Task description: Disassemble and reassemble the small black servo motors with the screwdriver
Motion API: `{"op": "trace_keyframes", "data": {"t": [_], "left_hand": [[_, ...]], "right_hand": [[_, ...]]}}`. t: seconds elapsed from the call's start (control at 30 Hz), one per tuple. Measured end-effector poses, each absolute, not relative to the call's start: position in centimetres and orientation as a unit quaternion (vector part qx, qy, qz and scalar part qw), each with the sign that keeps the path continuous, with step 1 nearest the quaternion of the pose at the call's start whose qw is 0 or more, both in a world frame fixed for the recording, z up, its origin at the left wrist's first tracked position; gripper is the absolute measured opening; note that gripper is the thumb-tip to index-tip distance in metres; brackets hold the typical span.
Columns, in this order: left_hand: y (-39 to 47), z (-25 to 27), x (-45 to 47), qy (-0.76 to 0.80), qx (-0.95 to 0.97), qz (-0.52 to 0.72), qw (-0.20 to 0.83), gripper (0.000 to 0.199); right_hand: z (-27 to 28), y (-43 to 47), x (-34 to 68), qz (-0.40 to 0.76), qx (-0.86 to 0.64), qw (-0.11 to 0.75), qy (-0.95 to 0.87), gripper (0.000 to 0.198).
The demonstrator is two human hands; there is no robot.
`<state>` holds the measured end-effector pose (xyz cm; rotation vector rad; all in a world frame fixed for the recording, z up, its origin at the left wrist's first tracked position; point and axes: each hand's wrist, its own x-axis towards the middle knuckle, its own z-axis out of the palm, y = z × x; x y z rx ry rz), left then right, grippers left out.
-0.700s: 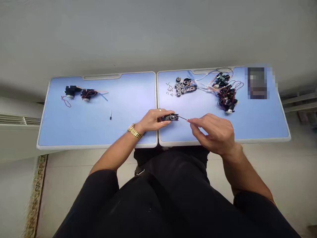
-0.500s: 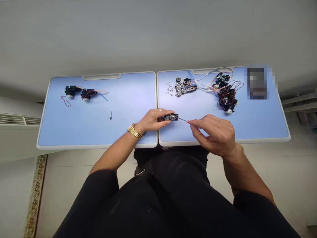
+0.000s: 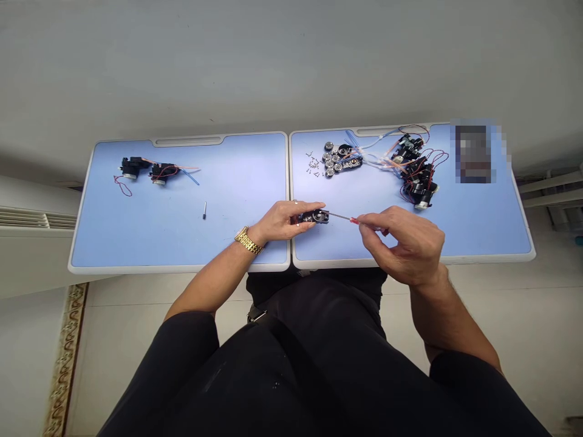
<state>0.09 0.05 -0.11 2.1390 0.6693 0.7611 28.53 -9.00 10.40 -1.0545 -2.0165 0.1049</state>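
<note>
Since the earlier frame, the right hand (image 3: 407, 243) has drawn back toward the table's right edge, so more of the screwdriver (image 3: 346, 218) shaft now shows between the two hands. That hand pinches the screwdriver's red handle between thumb and fingertips; the thin metal shaft runs left from it, and its tip meets the small motor unit (image 3: 315, 216).

The left hand (image 3: 285, 220) grips the motor unit, fingers closed around its left end, holding it at the table's (image 3: 237, 243) front edge, right by the seam where the two blue halves of the table join. The unit is a small black block with a round silver part on top and a bit of red showing by the fingers. A gold watch (image 3: 248, 241) sits on the left wrist.

Toward the back edge of the right half lie a cluster of silver bearings (image 3: 336, 161) with loose screws (image 3: 312, 164) beside them, and a pile of black motors with red and orange wires (image 3: 415, 170). Near the back left corner rest two more wired motors (image 3: 146, 171). A single small bit (image 3: 204, 210) lies alone on the left half.
</note>
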Motion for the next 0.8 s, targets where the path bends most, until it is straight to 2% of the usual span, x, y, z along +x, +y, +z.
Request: {"op": "trace_keyframes", "data": {"t": [0.23, 0.37, 0.47, 0.6, 0.7, 0.8], "left_hand": [[0.1, -0.1, 0.2, 0.273, 0.835, 0.292, 0.380, 0.048], [0.0, -0.4, 0.2, 0.296, 0.831, 0.287, 0.374, 0.049], [0.0, -0.3, 0.2, 0.296, 0.838, 0.279, 0.365, 0.046], [0.0, 0.0, 0.4, 0.303, 0.842, 0.261, 0.362, 0.045], [0.0, 0.2, 0.5, 0.308, 0.844, 0.253, 0.359, 0.045], [0.0, 0.1, 0.5, 0.309, 0.844, 0.250, 0.359, 0.045]], "right_hand": [[10.2, -8.8, 28.6, 0.064, -0.425, 0.427, -0.795, 0.027], [8.8, -7.9, 28.9, 0.072, -0.475, 0.467, -0.743, 0.020], [6.3, -6.1, 29.2, 0.164, -0.549, 0.509, -0.643, 0.010], [2.6, -3.7, 29.6, 0.333, -0.603, 0.509, -0.516, 0.017], [1.1, -3.2, 30.2, 0.345, -0.632, 0.493, -0.487, 0.024], [0.5, -3.8, 30.7, 0.301, -0.644, 0.468, -0.525, 0.027]]}}
